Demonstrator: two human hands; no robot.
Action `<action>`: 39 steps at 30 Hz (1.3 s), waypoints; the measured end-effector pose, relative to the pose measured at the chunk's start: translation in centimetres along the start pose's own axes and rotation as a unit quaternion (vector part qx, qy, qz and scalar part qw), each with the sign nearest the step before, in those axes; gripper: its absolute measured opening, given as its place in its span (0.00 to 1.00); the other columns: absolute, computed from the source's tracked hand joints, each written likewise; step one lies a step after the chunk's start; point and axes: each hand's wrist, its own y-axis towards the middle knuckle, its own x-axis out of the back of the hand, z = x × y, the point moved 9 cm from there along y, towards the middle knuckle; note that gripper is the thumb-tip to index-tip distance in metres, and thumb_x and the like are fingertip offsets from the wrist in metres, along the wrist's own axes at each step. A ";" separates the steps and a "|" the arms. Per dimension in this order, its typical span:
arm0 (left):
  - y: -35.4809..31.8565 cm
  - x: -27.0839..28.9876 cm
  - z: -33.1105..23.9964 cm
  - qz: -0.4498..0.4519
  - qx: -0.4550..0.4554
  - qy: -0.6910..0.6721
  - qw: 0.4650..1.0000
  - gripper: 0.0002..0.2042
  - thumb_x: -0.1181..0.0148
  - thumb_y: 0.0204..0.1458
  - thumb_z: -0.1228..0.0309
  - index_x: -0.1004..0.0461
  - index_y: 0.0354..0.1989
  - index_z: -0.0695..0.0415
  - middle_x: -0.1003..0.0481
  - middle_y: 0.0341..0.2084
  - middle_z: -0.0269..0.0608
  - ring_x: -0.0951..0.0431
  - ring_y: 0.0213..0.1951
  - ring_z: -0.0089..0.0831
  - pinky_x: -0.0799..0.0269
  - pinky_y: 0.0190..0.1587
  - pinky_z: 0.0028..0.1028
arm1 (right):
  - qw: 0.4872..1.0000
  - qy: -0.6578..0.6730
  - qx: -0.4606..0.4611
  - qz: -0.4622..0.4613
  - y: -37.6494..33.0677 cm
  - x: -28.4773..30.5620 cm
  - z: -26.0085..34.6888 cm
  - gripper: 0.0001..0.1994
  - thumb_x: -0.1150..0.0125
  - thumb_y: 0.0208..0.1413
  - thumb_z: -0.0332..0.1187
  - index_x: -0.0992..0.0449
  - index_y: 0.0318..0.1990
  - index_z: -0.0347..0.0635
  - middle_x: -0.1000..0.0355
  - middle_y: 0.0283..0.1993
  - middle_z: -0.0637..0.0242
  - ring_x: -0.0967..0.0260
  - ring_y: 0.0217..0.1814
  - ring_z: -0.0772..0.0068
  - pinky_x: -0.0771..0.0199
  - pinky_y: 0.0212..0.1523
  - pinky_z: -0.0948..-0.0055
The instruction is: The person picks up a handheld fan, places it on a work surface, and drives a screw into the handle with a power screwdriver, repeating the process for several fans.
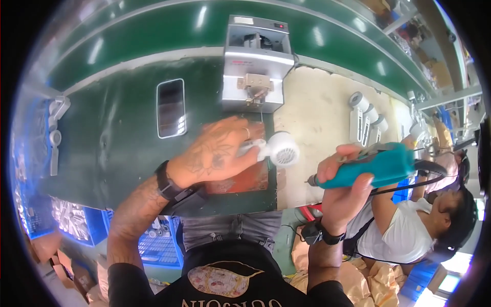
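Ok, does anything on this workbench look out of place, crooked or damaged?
Nothing stands out as damaged or spilled. The left hand grips a white round plastic part over a reddish pad, and the right hand holds a teal electric screwdriver. A phone lies flat on the green mat, roughly square to it.

left hand gripping a white round part, somewhat blurred, right hand holding a teal electric screwdriver, green workbench

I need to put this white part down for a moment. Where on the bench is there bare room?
Bare green mat lies left of the phone. The pale benchtop between the grey machine and the row of white parts is also free. It is crowded around the left hand.
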 end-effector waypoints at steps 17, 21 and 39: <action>-2.1 0.2 1.4 -0.066 -0.085 0.042 0.993 0.26 0.31 0.48 0.61 0.29 0.54 0.57 0.28 0.41 0.39 0.28 0.43 0.39 0.30 0.44 0.40 | 0.991 -0.002 0.098 0.088 11.0 -14.2 -3.3 0.25 0.45 0.66 0.51 0.30 0.43 0.30 0.32 0.25 0.64 0.33 0.26 0.70 0.32 0.28 0.71; -2.0 0.0 1.4 -0.066 -0.089 0.045 0.993 0.27 0.31 0.48 0.60 0.29 0.55 0.57 0.29 0.40 0.38 0.29 0.43 0.38 0.31 0.42 0.40 | 0.987 -0.003 0.131 0.095 10.8 -14.4 -3.8 0.23 0.47 0.67 0.49 0.30 0.42 0.32 0.32 0.25 0.64 0.32 0.26 0.70 0.31 0.28 0.72; -2.0 -0.1 1.9 -0.060 -0.065 0.057 0.994 0.27 0.32 0.48 0.61 0.29 0.57 0.54 0.26 0.40 0.39 0.27 0.42 0.39 0.31 0.42 0.39 | 0.992 -0.002 0.068 0.105 5.7 -9.9 -3.2 0.32 0.45 0.62 0.59 0.33 0.46 0.29 0.34 0.23 0.61 0.36 0.23 0.69 0.35 0.26 0.69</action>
